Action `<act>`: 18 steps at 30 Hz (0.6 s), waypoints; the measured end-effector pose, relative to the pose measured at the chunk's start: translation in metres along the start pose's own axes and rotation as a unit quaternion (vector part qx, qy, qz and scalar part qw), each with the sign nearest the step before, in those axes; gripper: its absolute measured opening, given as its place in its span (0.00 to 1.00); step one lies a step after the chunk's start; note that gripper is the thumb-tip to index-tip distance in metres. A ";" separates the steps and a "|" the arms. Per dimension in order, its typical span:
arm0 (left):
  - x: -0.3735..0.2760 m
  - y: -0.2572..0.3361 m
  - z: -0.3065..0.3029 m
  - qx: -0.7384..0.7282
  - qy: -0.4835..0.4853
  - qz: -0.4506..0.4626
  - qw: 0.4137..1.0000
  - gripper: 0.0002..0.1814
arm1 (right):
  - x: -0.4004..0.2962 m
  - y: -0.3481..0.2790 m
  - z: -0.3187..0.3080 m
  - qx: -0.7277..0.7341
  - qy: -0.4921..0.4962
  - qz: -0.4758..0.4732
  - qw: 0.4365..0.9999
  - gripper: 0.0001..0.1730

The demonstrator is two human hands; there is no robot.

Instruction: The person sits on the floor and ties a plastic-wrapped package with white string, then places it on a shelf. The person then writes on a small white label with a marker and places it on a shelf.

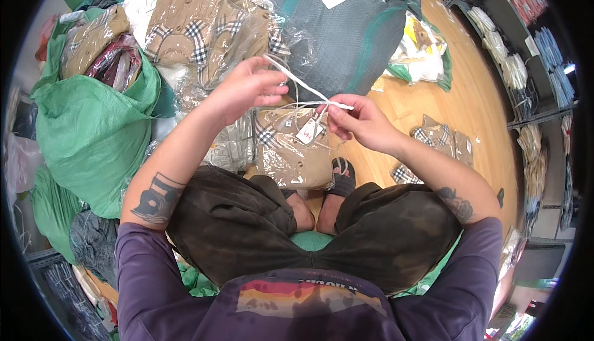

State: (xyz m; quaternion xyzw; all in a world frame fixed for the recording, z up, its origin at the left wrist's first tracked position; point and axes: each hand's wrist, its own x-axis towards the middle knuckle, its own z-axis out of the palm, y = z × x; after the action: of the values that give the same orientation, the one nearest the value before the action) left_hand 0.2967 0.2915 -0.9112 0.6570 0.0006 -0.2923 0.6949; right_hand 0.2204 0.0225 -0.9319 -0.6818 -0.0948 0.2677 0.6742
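Note:
My right hand (355, 120) pinches several strands of white cord (304, 83) where they cross. From there the cord runs taut up to my left hand (255, 83), which has it at the index finger, the other fingers spread. A white tag (310, 132) bearing handwriting hangs below the crossing. Beneath both hands stands a stack of tan garments (297, 162) in clear plastic bags, with checked trim showing. Thin strands of the cord pass over its top. How far the cord goes around the stack is hidden.
An open green woven sack (93, 109) full of bagged clothes bulges at left. Bagged tan garments (185, 20) lie ahead, beside a large dark grey bale (343, 30). More tan garments (434, 139) rest on the wooden floor at right. Shelves (533, 120) of bundled clothes line the right side.

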 end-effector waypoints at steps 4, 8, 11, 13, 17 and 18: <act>0.005 -0.019 0.001 0.201 -0.119 0.028 0.972 0.23 | 0.002 -0.005 -0.006 0.050 0.000 -0.003 0.999 0.23; -0.006 -0.010 0.019 0.186 -0.170 0.078 0.964 0.18 | 0.001 0.000 -0.011 0.060 -0.010 -0.001 0.998 0.28; -0.018 -0.003 0.027 0.235 -0.147 0.177 0.944 0.19 | -0.003 0.001 -0.009 0.038 0.012 0.035 0.999 0.27; -0.020 -0.002 0.030 0.232 -0.161 0.202 0.938 0.20 | -0.002 0.000 -0.010 0.022 0.012 0.026 0.999 0.26; -0.020 -0.011 0.040 0.319 -0.106 0.260 0.905 0.17 | -0.004 0.002 -0.008 -0.006 0.021 0.035 0.999 0.19; -0.021 -0.014 0.043 0.352 -0.083 0.289 0.886 0.16 | -0.004 0.002 -0.008 -0.014 0.024 0.040 0.999 0.17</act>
State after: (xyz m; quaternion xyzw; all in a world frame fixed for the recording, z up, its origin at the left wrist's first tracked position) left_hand 0.2572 0.2614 -0.9101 0.8025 -0.3504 -0.1130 0.4695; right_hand 0.2207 0.0131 -0.9331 -0.7006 -0.0553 0.2768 0.6554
